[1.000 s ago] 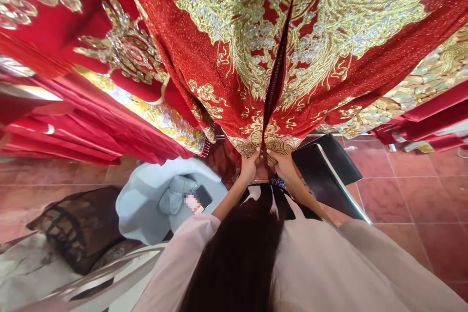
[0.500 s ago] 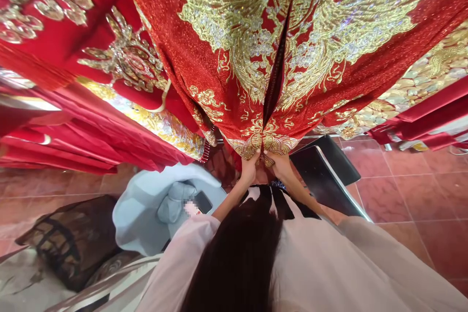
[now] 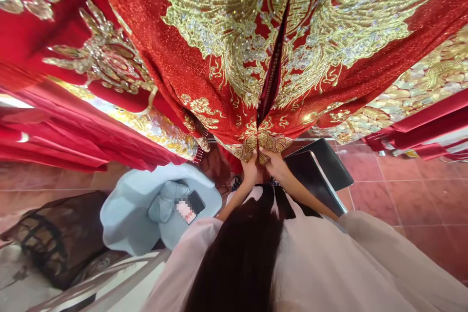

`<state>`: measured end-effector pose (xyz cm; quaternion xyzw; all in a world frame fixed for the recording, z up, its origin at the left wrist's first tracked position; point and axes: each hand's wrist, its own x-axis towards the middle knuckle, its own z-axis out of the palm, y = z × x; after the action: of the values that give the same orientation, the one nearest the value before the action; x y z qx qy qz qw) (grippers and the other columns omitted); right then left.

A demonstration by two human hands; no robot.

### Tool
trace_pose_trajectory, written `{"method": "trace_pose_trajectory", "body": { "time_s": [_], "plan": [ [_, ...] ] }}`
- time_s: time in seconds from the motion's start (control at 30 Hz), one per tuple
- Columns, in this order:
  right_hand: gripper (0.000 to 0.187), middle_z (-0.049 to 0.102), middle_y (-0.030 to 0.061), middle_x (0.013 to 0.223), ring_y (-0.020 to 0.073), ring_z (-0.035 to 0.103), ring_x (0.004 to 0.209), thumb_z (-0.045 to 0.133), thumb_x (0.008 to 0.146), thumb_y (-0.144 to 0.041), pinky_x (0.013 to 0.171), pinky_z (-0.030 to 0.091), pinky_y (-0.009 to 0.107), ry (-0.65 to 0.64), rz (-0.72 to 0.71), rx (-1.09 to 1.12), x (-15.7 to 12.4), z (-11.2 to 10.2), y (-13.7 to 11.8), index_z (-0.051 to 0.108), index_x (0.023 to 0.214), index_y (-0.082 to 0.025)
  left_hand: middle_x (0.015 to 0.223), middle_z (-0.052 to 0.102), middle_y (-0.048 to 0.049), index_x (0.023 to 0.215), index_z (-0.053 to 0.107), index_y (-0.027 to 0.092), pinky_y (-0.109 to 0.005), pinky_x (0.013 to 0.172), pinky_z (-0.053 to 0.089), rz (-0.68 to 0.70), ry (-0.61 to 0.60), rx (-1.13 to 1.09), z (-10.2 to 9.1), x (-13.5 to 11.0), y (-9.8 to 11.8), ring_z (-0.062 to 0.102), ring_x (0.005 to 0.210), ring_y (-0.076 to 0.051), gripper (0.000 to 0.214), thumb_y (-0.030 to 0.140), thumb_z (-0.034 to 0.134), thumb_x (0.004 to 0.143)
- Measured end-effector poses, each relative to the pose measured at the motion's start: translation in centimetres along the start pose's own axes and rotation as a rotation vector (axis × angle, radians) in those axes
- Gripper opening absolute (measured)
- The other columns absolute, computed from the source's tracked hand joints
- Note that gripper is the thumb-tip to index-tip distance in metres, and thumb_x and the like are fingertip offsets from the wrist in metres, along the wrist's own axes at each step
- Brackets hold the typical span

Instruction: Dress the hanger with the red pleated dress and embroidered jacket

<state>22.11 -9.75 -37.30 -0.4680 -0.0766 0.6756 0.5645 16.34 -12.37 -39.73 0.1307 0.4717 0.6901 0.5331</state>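
A red jacket (image 3: 171, 73) with gold embroidery and sparkling beads hangs in front of me, its front parted by a long dark gap. At the lower end of that gap, my left hand (image 3: 250, 169) pinches one side of the patterned hem. Close beside it, my right hand (image 3: 275, 163) grips the hem's other side, thumb on top. Both front edges meet between my thumbs. My other fingers are mostly hidden behind the cloth.
More red garments with gold work (image 3: 109, 58) hang at left and right. A pale blue chair (image 3: 124, 209) holds a phone (image 3: 196, 202) and a grey-blue cloth item. A black chair (image 3: 325, 165) stands at right on red tiles. A dark sheer bag (image 3: 69, 234) lies at lower left.
The view has shifted slightly, so the jacket appears larger and surrounding things sit further left. Both hands keep hold of the hem, with the right thumb and fingers slightly rearranged.
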Motion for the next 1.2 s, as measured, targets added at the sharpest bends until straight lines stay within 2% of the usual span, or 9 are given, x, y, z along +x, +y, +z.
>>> {"method": "trace_pose_trajectory", "body": {
  "time_s": [0.1,0.23,0.33,0.57,0.73,0.8,0.9,1.03,1.2],
  "plan": [
    [0.031,0.069,-0.0028,0.073,0.012,0.064,0.07,0.076,0.048,-0.014,0.067,0.054,0.022,0.039,0.049,-0.069,0.3,-0.9,-0.4,0.061,0.075,-0.019,0.114,0.067,-0.0082,0.106,0.066,0.018,-0.034,0.099,0.046,-0.002,-0.008,0.031,0.1,0.3,-0.7,0.061,0.109,-0.022,0.05,0.043,0.078,0.065],
    [0.024,0.066,0.0007,0.063,0.0141,0.061,0.057,0.077,0.054,-0.024,0.053,0.05,0.025,0.019,0.225,-0.194,-0.6,-2.1,0.0,0.06,0.069,-0.016,0.113,0.066,-0.0088,0.109,0.063,0.018,-0.035,0.096,0.047,-0.018,0.012,0.094,-0.2,0.7,-0.9,0.061,0.109,-0.023,0.053,0.041,0.079,0.064],
    [0.026,0.062,0.0004,0.057,0.0124,0.057,0.05,0.078,0.055,-0.028,0.049,0.046,0.024,0.001,0.251,-0.269,-1.5,-2.0,0.6,0.058,0.067,-0.015,0.105,0.069,-0.0093,0.102,0.065,0.015,-0.033,0.095,0.047,-0.009,0.003,0.167,-0.5,0.8,-0.5,0.063,0.101,-0.021,0.044,0.04,0.076,0.067],
    [0.03,0.054,-0.0049,0.053,0.0049,0.042,0.049,0.079,0.051,-0.035,0.049,0.032,0.019,0.056,-0.028,-0.404,-1.8,0.0,1.3,0.061,0.062,-0.013,0.091,0.069,-0.007,0.089,0.067,0.014,-0.032,0.086,0.048,0.033,-0.031,0.309,-2.0,1.1,0.3,0.063,0.083,-0.018,0.027,0.036,0.068,0.072],
    [0.026,0.056,-0.0021,0.056,0.009,0.045,0.055,0.073,0.06,-0.036,0.058,0.036,0.024,0.144,-0.37,-0.644,-2.6,0.4,2.2,0.061,0.059,-0.013,0.089,0.069,-0.0069,0.086,0.068,0.015,-0.032,0.086,0.047,0.026,-0.056,0.335,-2.8,0.9,1.2,0.062,0.084,-0.018,0.024,0.033,0.07,0.07],
    [0.025,0.056,-0.0013,0.056,0.0099,0.045,0.055,0.071,0.06,-0.036,0.059,0.036,0.025,0.163,-0.403,-0.702,-3.0,0.5,2.2,0.061,0.059,-0.013,0.089,0.069,-0.0074,0.085,0.068,0.015,-0.033,0.087,0.047,0.022,-0.07,0.334,-2.9,0.8,1.5,0.062,0.084,-0.018,0.023,0.033,0.07,0.071],
    [0.021,0.053,-0.0032,0.053,0.0079,0.041,0.053,0.073,0.055,-0.029,0.055,0.033,0.022,0.158,-0.235,-0.619,-3.4,0.8,1.5,0.058,0.055,-0.014,0.09,0.069,-0.0076,0.086,0.067,0.015,-0.032,0.087,0.047,0.019,-0.085,0.322,-2.9,0.6,1.6,0.062,0.084,-0.018,0.025,0.034,0.071,0.07],
    [0.018,0.035,-0.0072,0.04,0.004,0.021,0.038,0.064,0.059,-0.026,0.04,0.016,0.021,0.004,0.142,-0.501,-3.4,1.5,-0.3,0.053,0.052,-0.015,0.076,0.067,-0.0057,0.073,0.064,0.015,-0.032,0.08,0.048,0.014,-0.085,0.316,-2.6,0.6,1.4,0.06,0.073,-0.017,0.024,0.038,0.071,0.07],
    [0.015,0.03,-0.0076,0.039,0.0021,0.011,0.033,0.052,0.069,-0.017,0.033,0.011,0.017,-0.053,0.371,-0.42,-2.7,2.9,-2.6,0.049,0.055,-0.015,0.072,0.065,-0.0049,0.067,0.06,0.016,-0.033,0.079,0.05,-0.018,-0.085,0.321,-1.9,1.2,0.5,0.061,0.072,-0.018,0.032,0.045,0.072,0.068]
  ]
}}
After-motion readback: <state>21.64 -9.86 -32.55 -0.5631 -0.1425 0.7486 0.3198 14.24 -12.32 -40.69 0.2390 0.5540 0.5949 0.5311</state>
